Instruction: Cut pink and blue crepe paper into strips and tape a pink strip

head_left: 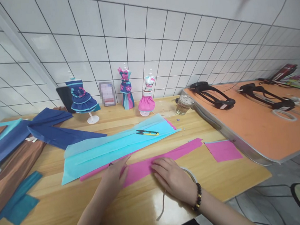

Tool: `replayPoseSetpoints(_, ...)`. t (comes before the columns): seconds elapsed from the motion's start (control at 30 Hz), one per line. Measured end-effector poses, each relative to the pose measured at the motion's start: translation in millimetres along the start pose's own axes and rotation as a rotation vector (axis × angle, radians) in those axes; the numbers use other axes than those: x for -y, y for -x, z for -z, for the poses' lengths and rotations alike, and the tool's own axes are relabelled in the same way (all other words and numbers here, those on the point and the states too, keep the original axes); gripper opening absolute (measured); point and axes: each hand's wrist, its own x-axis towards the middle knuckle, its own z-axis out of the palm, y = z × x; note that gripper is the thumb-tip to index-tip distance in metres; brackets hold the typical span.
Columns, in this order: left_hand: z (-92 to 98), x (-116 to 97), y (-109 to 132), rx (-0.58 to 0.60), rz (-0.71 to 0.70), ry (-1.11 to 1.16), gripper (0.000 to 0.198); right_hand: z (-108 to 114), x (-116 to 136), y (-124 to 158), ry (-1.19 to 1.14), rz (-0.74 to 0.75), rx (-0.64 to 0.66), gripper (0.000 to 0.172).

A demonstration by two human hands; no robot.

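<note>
A long pink fabric strip (139, 170) lies across the wooden table in front of me. My left hand (114, 175) rests on its left part, fingers stretched out, with a ring on one finger. Over the strip's middle lies my right hand (172, 176), its fingers flat and close together on the fabric; a beaded bracelet is on that wrist. Partly hidden behind the right hand is a roll of narrow tape (192, 174), and a loose tape end (163, 205) trails below the palm. Yellow-handled thread snips (147, 132) lie on turquoise fabric (98, 151) beyond the strip.
Three small dressed mannequins stand by the tiled wall: blue (83, 100), multicoloured (126, 90) and pink (146, 102). A glass (184, 104) is near the back right. Blue fabric (47, 122) and brown fabric (18, 157) are heaped left. Black headsets (213, 97) sit on an orange table (252, 128).
</note>
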Motion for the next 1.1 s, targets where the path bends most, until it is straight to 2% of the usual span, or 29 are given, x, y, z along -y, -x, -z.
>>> replayPoseSetpoints(0.2,4.6,-2,-1,0.033,0.046,-0.049,0.041,-9,-15,-3,0.025,-0.056,0.009,0.026)
replayPoseSetpoints(0.3,2.5,-1,-2,0.014,0.065,-0.117,0.04,-12,-21,-4,0.021,-0.069,0.011,0.027)
replayPoseSetpoints(0.47,0.4,0,0,-0.151,-0.145,-0.267,0.033,-13,-25,-9,0.008,-0.076,0.032,0.026)
replayPoseSetpoints(0.53,-2.2,-3,1,-0.181,-0.225,-0.293,0.03,-13,-26,-9,0.01,-0.072,0.031,0.025)
replayPoseSetpoints(0.67,-13.1,-7,2,-0.147,-0.355,-0.263,0.027,-12,-31,-8,0.03,-0.054,0.026,0.023)
replayPoseSetpoints(0.8,-21.2,-7,0,-0.098,-0.404,-0.25,0.026,-11,-41,-6,0.058,-0.045,0.025,0.023)
replayPoseSetpoints(1.0,-18.1,-1,-2,-0.072,-0.46,-0.276,0.028,-10,-47,-6,0.043,-0.06,0.013,0.024)
replayPoseSetpoints(1.1,-16.5,-2,-2,-0.093,-0.472,-0.264,0.028,-3,-63,-1,0.001,-0.12,-0.02,0.026)
